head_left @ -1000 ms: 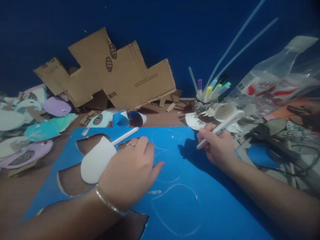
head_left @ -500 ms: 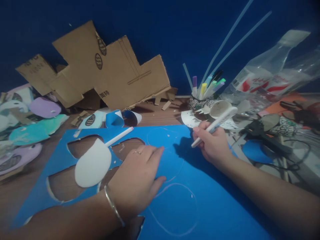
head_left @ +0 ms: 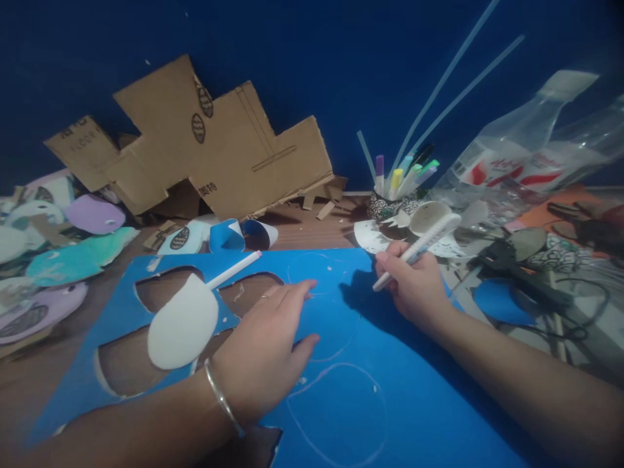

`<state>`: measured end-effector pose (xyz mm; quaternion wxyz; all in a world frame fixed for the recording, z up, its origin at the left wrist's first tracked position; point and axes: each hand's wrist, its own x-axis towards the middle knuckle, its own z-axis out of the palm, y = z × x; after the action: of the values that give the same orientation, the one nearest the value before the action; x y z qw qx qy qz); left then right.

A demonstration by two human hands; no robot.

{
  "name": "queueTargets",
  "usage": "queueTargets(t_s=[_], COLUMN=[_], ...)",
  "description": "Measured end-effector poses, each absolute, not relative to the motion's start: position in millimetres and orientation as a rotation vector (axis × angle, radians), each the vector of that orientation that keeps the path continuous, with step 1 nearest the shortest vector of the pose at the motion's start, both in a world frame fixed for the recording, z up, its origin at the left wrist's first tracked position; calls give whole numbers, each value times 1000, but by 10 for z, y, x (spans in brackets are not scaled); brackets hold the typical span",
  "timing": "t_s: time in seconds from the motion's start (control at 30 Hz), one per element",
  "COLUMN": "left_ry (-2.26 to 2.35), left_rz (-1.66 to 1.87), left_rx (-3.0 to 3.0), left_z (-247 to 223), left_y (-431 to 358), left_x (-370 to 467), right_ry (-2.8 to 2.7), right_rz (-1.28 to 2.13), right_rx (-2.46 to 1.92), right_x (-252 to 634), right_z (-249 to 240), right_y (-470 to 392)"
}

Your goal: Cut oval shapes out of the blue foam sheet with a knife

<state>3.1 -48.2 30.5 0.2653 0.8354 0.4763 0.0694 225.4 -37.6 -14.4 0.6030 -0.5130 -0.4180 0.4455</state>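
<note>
A blue sheet [head_left: 424,383] lies in front of me, with several rounded shapes cut out on its left and faint outlines drawn on its middle. My left hand [head_left: 268,348] rests over the sheet, fingers stretched out, thumb apart, holding nothing. Under its wrist side is the edge of a cut-out hole. A white teardrop-shaped piece [head_left: 184,322] lies across the holes left of that hand, beside a white marker [head_left: 234,270] with a pink tip. In my right hand [head_left: 414,283] a white pen-shaped tool [head_left: 423,246] is gripped, its narrow end pointing down-left just over the sheet.
Behind the sheet leans a large cardboard piece [head_left: 234,146]. A patterned cup [head_left: 383,207] holds markers and clear sticks. Plastic bottles [head_left: 507,162], black tools [head_left: 517,273] and paper scraps crowd the right. Painted fish shapes [head_left: 78,255] pile up at the left.
My left hand has shifted slightly, its fingers closer together, and a small white bit now shows below its thumb. My right hand keeps nearly the same place. The view has tilted slightly.
</note>
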Motion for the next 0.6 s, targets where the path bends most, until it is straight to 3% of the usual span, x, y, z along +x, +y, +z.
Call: queueTargets(t_s=[0.33, 0.6], left_ry=[991, 789], left_rz=[210, 508], left_rx=[2187, 2433], left_z=[436, 404], left_y=[-486, -484], left_x=[55, -55], right_ry=[-909, -884], right_rz=[1052, 1085], right_rx=[-1114, -1069], right_x=[2233, 2219], right_z=[-150, -110], right_y=[-365, -370])
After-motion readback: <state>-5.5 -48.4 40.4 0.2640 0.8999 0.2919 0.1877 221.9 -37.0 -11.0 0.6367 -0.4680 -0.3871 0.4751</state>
